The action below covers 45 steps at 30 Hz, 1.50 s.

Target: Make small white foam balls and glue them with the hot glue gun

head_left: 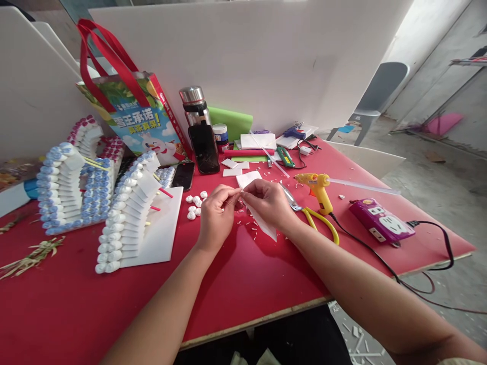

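Over the red table, my left hand and my right hand meet with their fingertips pinched together. A thin white paper strip runs from between the fingers and hangs down below my right hand. Both hands are closed on its upper end, though the fingers hide most of that end. Just left of my left hand lie several small white rosettes. Beyond my hands is a flat white sheet. Tiny white scraps are scattered around and beneath my fingers.
Curved white pieces edged with rosettes stand at left. A tumbler, phone and bag are behind. Yellow-handled scissors, a yellow glue gun and a corded purple power socket lie right.
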Motion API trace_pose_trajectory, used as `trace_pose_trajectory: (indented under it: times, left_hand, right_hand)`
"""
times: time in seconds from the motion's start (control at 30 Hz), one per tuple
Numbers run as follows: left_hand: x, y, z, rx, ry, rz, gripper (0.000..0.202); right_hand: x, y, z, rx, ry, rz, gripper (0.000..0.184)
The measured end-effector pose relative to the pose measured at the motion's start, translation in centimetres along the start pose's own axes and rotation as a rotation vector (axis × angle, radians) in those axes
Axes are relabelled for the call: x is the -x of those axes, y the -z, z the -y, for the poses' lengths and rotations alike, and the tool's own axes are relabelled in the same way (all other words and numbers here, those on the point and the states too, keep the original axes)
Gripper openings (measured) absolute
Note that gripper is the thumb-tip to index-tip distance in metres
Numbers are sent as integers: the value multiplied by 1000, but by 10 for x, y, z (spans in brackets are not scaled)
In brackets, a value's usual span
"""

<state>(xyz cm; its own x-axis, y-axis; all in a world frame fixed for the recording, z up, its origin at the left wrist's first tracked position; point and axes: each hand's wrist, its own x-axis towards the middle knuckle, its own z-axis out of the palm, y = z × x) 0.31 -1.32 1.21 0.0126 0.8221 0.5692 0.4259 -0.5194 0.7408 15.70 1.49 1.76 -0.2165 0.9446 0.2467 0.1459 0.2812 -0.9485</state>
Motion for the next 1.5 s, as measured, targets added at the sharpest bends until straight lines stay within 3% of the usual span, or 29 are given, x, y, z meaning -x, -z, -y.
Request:
trace_pose_trajectory:
  times: [0.17,0.27,0.57,0.87,0.97,1.13,1.23,1.33,1.5]
  left_hand:
    - [-8,8,4,359,371,41,20]
    - [-9,8,4,444,467,84,28]
    - [-7,6,2,300,420,65,27]
    - [-5,2,5,252,410,46,28]
    - [-6,6,6,201,394,50,26]
    - [-10,13,7,265,405,83,24]
    - [-10,14,8,281,404,86,24]
    - [-10,15,8,248,399,97,24]
    - [-10,13,8,206,385,91,23]
  right_hand:
    - [0,8,6,71,83,116,14]
    - [-1,11,6,48,92,158,15]
    - [-3,13,8,199,19,97,13]
    - [3,4,9,506,242,20,6]
    - [-1,10,11,349,126,65,14]
    - [-12,31,11,-95,-331,205,56]
    - [-15,34,8,-290,-481,309,59]
    - [-14,31,5,-286,-476,401,49]
    - [-11,22,6,-80,-300,261,35]
